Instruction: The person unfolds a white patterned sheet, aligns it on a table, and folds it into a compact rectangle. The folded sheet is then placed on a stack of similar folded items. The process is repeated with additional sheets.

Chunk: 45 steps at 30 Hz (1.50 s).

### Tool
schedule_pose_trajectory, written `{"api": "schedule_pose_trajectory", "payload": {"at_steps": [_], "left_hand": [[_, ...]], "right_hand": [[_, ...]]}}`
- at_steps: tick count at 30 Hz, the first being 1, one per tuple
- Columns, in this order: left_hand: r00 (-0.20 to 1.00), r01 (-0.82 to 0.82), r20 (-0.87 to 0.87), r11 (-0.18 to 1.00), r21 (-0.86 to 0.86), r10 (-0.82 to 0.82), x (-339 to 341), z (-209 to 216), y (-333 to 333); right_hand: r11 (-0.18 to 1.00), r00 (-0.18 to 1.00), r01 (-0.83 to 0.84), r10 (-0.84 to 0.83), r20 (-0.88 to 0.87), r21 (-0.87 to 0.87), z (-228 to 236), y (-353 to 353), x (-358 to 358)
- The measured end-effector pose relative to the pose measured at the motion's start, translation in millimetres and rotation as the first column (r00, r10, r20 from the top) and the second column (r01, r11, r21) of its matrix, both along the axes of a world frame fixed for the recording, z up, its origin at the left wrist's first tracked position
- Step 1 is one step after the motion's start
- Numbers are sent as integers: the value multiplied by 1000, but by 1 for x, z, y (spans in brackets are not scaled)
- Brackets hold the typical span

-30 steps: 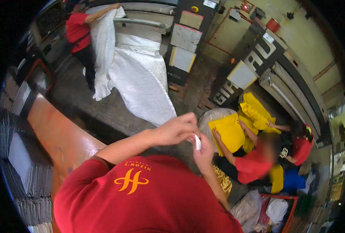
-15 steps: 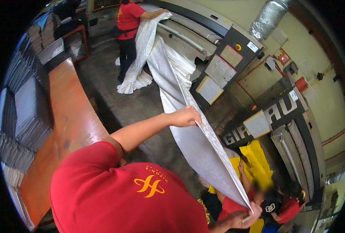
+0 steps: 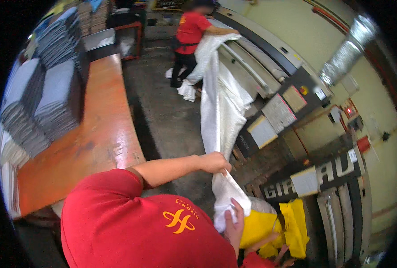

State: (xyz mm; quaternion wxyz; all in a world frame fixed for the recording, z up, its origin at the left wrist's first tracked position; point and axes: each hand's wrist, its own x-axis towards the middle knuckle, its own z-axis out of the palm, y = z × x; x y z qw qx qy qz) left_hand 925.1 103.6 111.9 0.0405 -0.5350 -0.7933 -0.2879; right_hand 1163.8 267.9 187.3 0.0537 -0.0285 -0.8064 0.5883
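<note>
Toward twelve o'clock from your left grip (image 3: 214, 162), clenched on its edge, the white cloth (image 3: 225, 111) runs to a co-worker (image 3: 191, 35); toward five o'clock it hangs to your right grip (image 3: 235, 225), touching it, though whether that one pinches cannot be told. Your orange bench (image 3: 103, 134) stands at nine o'clock.

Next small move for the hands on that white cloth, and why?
Probably spread the long, shiny white cloth with the right hand: it looks bunched and folded there, while the left hand has a closed grip farther along.
</note>
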Motion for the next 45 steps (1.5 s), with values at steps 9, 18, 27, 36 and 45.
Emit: {"api": "schedule_pose_trajectory", "payload": {"at_steps": [9, 18, 27, 36, 45], "left_hand": [[933, -290, 216, 957, -29, 289, 36, -3, -80], [880, -455, 171, 890, 39, 443, 89, -18, -126], [824, -539, 195, 842, -22, 532, 115, -22, -146], [849, -492, 214, 871, -12, 483, 100, -19, -140], [963, -232, 133, 972, -29, 233, 83, 17, -108]], "right_hand": [[849, 843, -520, 528, -103, 96, -9, -52, -60], [571, 539, -655, 812, -224, 496, -32, -71, -106], [537, 388, -653, 843, -374, 534, -43, -106, -115], [760, 738, -609, 648, -189, 227, -75, -96, -111], [958, 957, -288, 288, -19, 11, -83, -75, -104]]}}
